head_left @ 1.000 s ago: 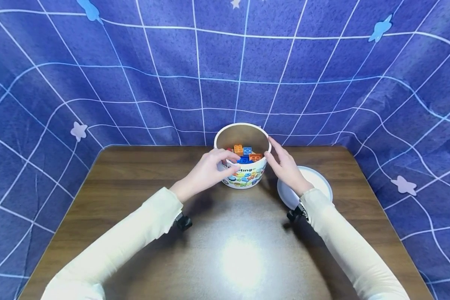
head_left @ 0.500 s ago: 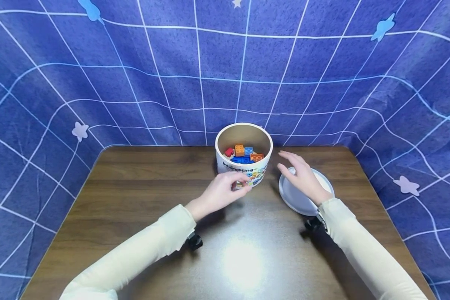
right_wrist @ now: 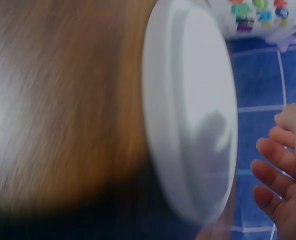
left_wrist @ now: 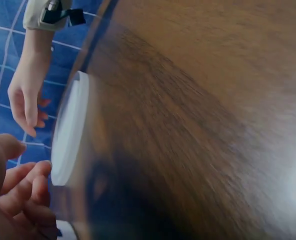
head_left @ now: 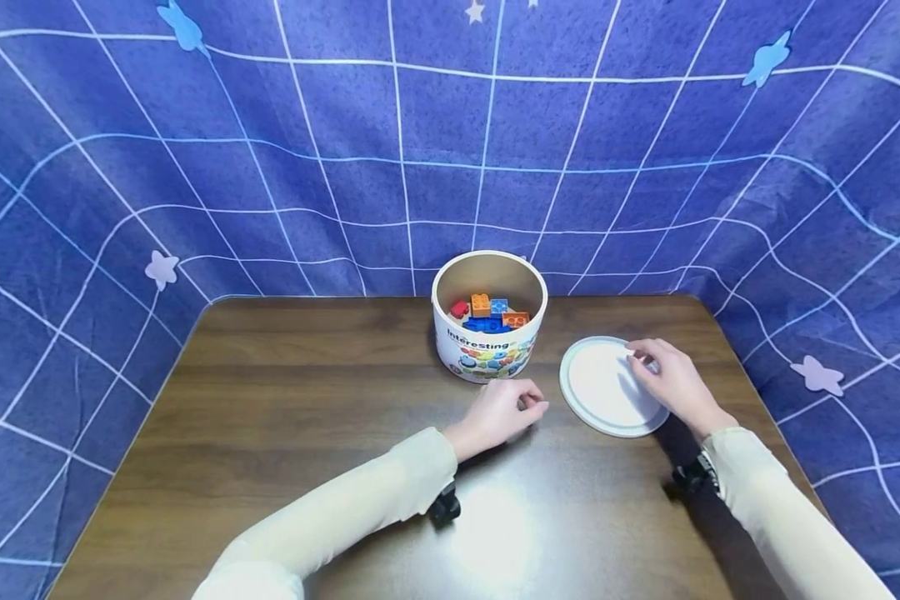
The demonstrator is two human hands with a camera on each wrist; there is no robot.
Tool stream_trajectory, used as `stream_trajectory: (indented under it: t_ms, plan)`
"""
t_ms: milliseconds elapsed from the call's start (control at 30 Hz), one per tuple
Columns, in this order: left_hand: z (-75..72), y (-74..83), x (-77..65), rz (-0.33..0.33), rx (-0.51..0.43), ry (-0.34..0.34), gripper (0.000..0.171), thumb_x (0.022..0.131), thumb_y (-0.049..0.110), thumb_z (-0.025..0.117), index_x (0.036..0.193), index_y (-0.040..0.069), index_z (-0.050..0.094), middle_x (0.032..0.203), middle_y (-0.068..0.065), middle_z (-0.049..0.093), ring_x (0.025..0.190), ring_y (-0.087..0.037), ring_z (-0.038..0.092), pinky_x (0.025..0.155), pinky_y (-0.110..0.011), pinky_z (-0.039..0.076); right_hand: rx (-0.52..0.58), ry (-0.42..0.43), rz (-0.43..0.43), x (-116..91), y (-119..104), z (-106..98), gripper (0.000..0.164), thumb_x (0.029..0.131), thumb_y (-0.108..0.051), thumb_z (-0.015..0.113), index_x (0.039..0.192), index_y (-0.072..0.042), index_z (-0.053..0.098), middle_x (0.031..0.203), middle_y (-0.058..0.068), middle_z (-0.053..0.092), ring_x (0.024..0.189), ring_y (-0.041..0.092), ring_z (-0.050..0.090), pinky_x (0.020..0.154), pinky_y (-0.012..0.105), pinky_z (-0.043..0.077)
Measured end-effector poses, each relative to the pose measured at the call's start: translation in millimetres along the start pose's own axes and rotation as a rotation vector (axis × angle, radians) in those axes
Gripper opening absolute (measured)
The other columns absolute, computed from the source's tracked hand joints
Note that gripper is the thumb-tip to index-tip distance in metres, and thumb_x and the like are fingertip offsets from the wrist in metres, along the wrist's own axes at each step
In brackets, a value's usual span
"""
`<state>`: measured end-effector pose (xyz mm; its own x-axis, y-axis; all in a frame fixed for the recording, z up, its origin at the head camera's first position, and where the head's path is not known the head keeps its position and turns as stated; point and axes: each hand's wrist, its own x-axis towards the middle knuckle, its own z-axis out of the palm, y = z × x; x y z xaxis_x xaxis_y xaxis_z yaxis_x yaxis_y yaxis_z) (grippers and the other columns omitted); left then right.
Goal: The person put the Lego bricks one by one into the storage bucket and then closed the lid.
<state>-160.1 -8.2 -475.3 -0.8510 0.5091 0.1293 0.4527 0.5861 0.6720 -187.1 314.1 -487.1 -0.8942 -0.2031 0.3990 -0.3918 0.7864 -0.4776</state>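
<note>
A round white lid [head_left: 607,387] lies on the table to the right of a white bucket [head_left: 487,357], which is printed with "Interesting" and colourful pictures. My right hand [head_left: 675,385] hovers over the lid's right side with fingers loosely bent, and its shadow falls on the lid in the right wrist view. Between those fingers [right_wrist: 275,172] there is nothing. My left hand [head_left: 497,412] is in front of the bucket, left of the lid, its fingers relaxed and holding nothing. Inside the open bucket sit building blocks: an orange one [head_left: 481,305], blue ones [head_left: 486,325] and a red one [head_left: 460,309].
The brown wooden table [head_left: 292,400] reaches back to a blue curtain [head_left: 345,108] with white grid lines and stars. The bucket stands near the table's back edge. A bright light reflection shows on the front of the table.
Both hands have left the bucket's rim. The left hand has come nearer and to the right; the right hand has moved right, over the lid. Bucket and lid stay in place.
</note>
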Motion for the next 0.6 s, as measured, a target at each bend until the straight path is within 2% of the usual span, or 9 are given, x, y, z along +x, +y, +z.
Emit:
stream_trajectory:
  t_ms: [233,467,600]
  plan:
    - [29.9,0.8,19.5,-0.072,0.099,0.017,0.01,0.097,0.025,0.073,0.095,0.016,0.077,0.081,0.01,0.072,0.071,0.0,0.064,0.065,-0.017,0.05,-0.107,-0.051,0.078,-17,30,-12,0.02,0.095,-0.009,0.069,0.112,0.002,0.073,0.091,0.012,0.069,0.081,0.026,0.062,0.071,0.041,0.05]
    - [45.3,6.6,31.0,-0.199,0.066,0.037,0.008,0.096,0.024,0.072,0.093,0.016,0.076,0.082,0.008,0.076,0.074,-0.007,0.07,0.065,-0.022,0.053,-0.145,-0.086,0.122,-23,46,-16,0.024,0.096,-0.014,0.068,0.112,0.004,0.072,0.092,0.016,0.071,0.084,0.033,0.065,0.074,0.05,0.051]
    - [52.0,5.6,39.8,-0.221,0.058,0.071,0.011,0.095,0.024,0.072,0.087,0.017,0.075,0.077,0.009,0.073,0.069,-0.007,0.067,0.061,-0.024,0.052,-0.17,-0.106,0.145,-24,47,-17,0.024,0.096,-0.013,0.067,0.11,0.005,0.072,0.089,0.016,0.07,0.083,0.034,0.064,0.073,0.051,0.05]
